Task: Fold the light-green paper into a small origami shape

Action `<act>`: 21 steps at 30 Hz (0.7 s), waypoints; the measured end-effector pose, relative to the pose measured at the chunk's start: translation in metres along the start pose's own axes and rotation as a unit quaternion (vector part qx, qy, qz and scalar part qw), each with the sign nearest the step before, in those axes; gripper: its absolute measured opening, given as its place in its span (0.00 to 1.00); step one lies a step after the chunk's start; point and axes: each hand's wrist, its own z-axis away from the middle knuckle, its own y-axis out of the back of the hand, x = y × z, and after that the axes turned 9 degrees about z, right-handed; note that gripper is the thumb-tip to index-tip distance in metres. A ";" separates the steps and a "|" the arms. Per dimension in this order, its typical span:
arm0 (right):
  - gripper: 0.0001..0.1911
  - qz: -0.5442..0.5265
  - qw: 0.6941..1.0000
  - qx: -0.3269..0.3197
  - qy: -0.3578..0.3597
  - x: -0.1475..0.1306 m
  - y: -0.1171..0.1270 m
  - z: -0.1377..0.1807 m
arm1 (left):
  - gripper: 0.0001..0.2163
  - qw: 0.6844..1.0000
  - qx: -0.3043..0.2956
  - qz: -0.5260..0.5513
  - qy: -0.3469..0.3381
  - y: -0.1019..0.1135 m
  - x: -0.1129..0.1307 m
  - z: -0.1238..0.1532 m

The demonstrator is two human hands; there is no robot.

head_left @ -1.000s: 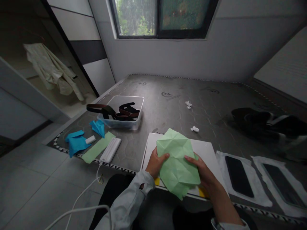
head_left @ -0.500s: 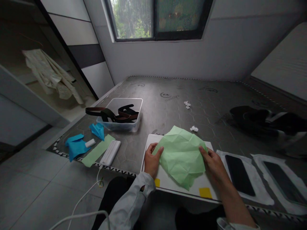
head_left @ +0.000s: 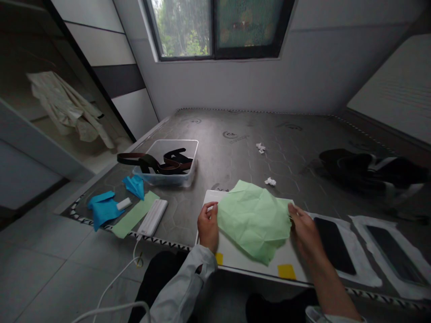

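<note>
Creased light green paper (head_left: 254,220) is spread between my hands, above a white board (head_left: 232,253) with yellow patches along its near edge. My left hand (head_left: 208,228) is closed at the paper's left edge, thumb and fingers together. On the other side, my right hand (head_left: 305,229) pinches the right corner; some of its fingers are hidden behind the thumb side. The paper's lower tip hangs toward me over the board.
Left of the board lie a white power strip (head_left: 153,218), a green paper strip (head_left: 134,215), blue paper pieces (head_left: 104,211) and a small white block (head_left: 124,204). Behind stands a clear bin (head_left: 168,179) with belts. Phones (head_left: 335,244) lie on white sheets at right; crumpled white bits (head_left: 270,181) lie beyond.
My hands have moved slightly apart, and the green paper is drawn wider and flatter between them. My left thumb has slid back from the paper's face to its edge.
</note>
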 end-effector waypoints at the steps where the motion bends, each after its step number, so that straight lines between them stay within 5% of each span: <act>1: 0.32 -0.044 0.997 -0.060 -0.001 -0.002 -0.002 0.003 | 0.17 1.000 0.006 0.007 -0.006 0.001 -0.001 -0.001; 5: 0.32 -0.039 0.982 -0.183 0.016 -0.003 -0.011 0.009 | 0.14 1.000 0.007 0.004 -0.023 0.002 -0.002 0.001; 9: 0.38 0.020 0.992 -0.119 0.033 0.000 -0.008 0.006 | 0.14 0.995 -0.102 -0.005 -0.010 0.001 0.008 0.011; 12: 0.45 -0.002 0.989 -0.144 0.035 -0.006 -0.001 0.007 | 0.19 0.984 -0.176 0.020 0.003 -0.001 0.015 0.016; 17: 0.50 -0.002 0.985 -0.170 0.034 -0.014 0.005 0.011 | 0.26 0.985 -0.165 -0.012 0.039 -0.002 0.007 0.011; 21: 0.45 -0.014 0.983 -0.181 -0.017 -0.010 0.007 0.007 | 0.15 0.983 -0.180 -0.014 0.036 -0.003 0.000 0.007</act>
